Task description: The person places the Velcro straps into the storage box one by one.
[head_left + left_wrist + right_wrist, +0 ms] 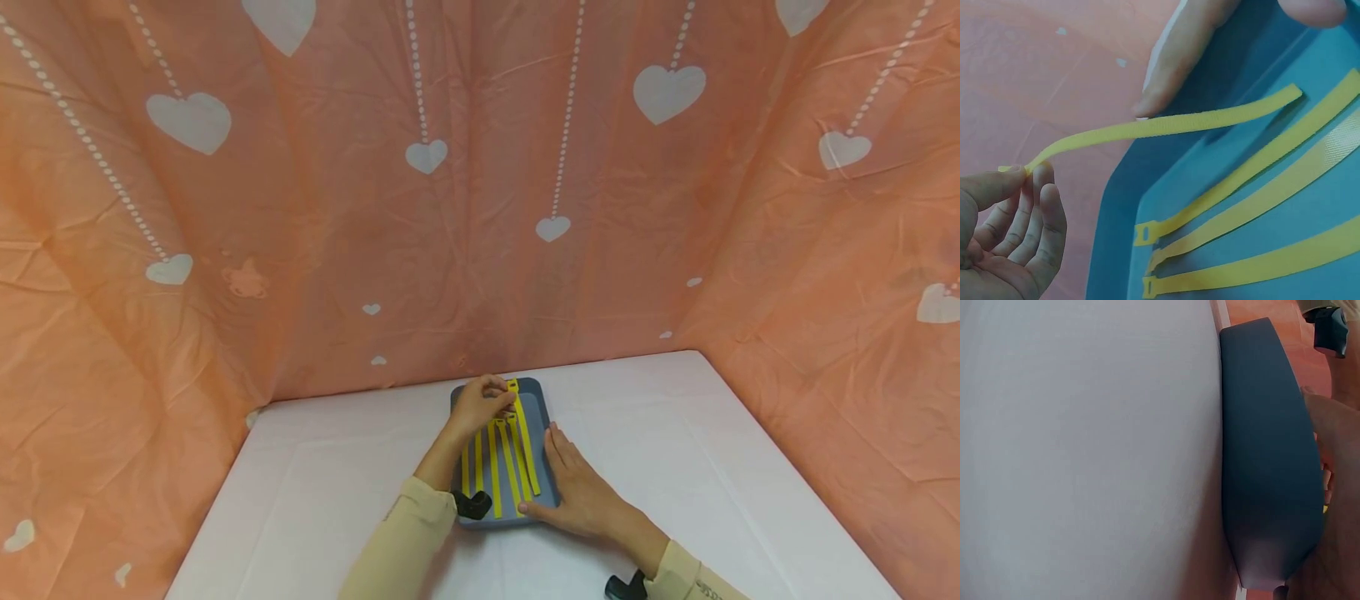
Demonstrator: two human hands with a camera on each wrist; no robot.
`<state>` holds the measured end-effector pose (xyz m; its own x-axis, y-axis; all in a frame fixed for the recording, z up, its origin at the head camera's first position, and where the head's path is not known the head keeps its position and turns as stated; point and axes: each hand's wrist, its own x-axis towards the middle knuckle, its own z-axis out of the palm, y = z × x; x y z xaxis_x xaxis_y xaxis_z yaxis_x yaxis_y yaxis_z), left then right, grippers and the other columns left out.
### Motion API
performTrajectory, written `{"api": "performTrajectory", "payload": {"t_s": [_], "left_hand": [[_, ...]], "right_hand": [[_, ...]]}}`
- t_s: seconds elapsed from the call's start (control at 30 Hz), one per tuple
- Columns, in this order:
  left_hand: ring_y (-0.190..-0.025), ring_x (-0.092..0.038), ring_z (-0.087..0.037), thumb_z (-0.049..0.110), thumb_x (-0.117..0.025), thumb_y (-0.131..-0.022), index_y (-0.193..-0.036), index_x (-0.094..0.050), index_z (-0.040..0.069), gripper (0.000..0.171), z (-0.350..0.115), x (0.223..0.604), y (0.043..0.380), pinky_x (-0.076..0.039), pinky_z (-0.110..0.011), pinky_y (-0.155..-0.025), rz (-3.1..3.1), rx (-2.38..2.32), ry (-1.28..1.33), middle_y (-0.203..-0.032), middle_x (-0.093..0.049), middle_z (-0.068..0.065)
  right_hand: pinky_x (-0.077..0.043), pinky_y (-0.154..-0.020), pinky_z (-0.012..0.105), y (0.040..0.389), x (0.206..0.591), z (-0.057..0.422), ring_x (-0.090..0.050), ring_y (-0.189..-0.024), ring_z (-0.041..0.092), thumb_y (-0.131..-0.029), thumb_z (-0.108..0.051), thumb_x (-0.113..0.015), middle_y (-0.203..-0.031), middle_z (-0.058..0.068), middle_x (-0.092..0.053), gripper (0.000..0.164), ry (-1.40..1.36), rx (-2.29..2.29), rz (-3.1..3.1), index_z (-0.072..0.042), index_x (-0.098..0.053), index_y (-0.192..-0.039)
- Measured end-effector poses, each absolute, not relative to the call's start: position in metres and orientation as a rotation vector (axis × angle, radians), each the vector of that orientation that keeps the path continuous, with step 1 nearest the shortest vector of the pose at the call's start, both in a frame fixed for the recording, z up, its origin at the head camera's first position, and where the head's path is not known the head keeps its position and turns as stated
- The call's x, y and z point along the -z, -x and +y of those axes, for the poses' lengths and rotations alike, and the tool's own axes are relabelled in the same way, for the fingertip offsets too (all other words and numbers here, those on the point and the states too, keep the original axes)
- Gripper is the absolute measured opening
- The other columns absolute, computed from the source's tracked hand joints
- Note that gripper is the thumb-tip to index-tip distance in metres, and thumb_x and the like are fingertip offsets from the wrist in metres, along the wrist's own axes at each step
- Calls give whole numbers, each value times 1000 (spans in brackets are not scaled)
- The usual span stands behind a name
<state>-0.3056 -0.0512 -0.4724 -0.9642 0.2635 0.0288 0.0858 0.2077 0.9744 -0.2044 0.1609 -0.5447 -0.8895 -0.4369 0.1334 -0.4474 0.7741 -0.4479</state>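
My left hand (480,406) is over the far end of a blue-grey tray (534,410). Its thumb and fingertips pinch the narrow end of a yellow hook-and-loop cable tie (1172,125), whose free end reaches back over the tray in the left wrist view. Several more yellow ties (1254,167) lie lengthwise in the tray, some showing slotted heads. Along the tray's right side rests my right hand (581,497), fingers straight and thumb spread toward the near edge. In the right wrist view the tray's outer wall (1266,450) stands beside that hand.
The tray stands on a white-covered table (675,433), near its back edge. An orange curtain (495,275) with white hearts encloses the back and both sides. Black wrist devices (472,505) sit at both sleeve cuffs.
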Motion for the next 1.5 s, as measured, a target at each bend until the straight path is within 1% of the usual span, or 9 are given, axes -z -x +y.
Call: {"api": "performTrajectory", "payload": {"t_s": [0.13,0.27,0.4,0.6,0.7,0.87,1.13,1.37,1.5], "left_hand": [[-103,-74,-49,6,-70,-105,-119,-63,-6,20,-48,478,307,-64,-55,-90,2332,-1834,-330,-107,-72,-20],[-101,-76,-45,6,-71,-104,-117,-64,-5,19,-44,485,309,-65,-50,-88,2346,-1797,-328,-106,-73,-19],[-95,-77,-41,5,-71,-103,-116,-65,-6,18,-41,490,311,-66,-47,-83,2366,-1764,-337,-103,-75,-19],[-89,-78,-38,4,-71,-102,-117,-67,-8,19,-37,496,314,-67,-43,-77,2397,-1709,-326,-98,-76,-21],[-84,-79,-34,4,-72,-102,-116,-67,-7,19,-36,498,315,-66,-39,-74,2430,-1668,-308,-95,-78,-20],[-79,-79,-31,3,-73,-100,-113,-68,-6,16,-33,504,317,-66,-37,-71,2441,-1645,-283,-92,-78,-20],[-71,-75,-19,5,-75,-100,-107,-69,-2,11,-29,510,319,-64,-32,-67,2485,-1579,-241,-87,-78,-12],[-66,-70,-14,5,-76,-99,-105,-71,-2,11,-24,512,320,-58,-26,-63,2528,-1510,-214,-82,-77,-8],[-66,-69,-13,5,-76,-99,-105,-71,-2,10,-24,512,319,-60,-28,-65,2536,-1497,-221,-81,-77,-8]], "right_hand": [[-26,-129,58,205,545,161,-18,-162,46,-93,-75,-66,-175,32,-12,125,-736,-752,-2938,13,-17,-165],[-26,-129,58,205,545,161,-17,-163,45,-93,-76,-66,-175,31,-11,124,-738,-760,-2942,13,-17,-165],[-28,-128,60,204,547,161,-19,-162,46,-92,-75,-68,-175,31,-13,124,-731,-773,-2919,13,-19,-165],[-32,-125,62,203,549,160,-23,-161,46,-91,-74,-71,-175,30,-16,124,-717,-778,-2878,12,-22,-165],[-29,-128,60,203,547,160,-20,-162,44,-91,-75,-69,-176,28,-13,124,-707,-783,-2912,11,-19,-166],[-27,-129,58,203,543,159,-18,-163,43,-92,-75,-67,-176,29,-11,125,-706,-782,-2952,12,-17,-166],[-27,-129,58,203,544,160,-18,-163,43,-93,-75,-67,-176,30,-11,124,-715,-770,-2948,13,-16,-166],[-27,-129,58,203,542,159,-18,-163,43,-93,-73,-67,-176,30,-12,123,-711,-775,-2951,13,-17,-166],[-27,-129,58,202,542,159,-18,-163,44,-93,-73,-67,-176,30,-12,123,-711,-779,-2953,13,-17,-166]]}}
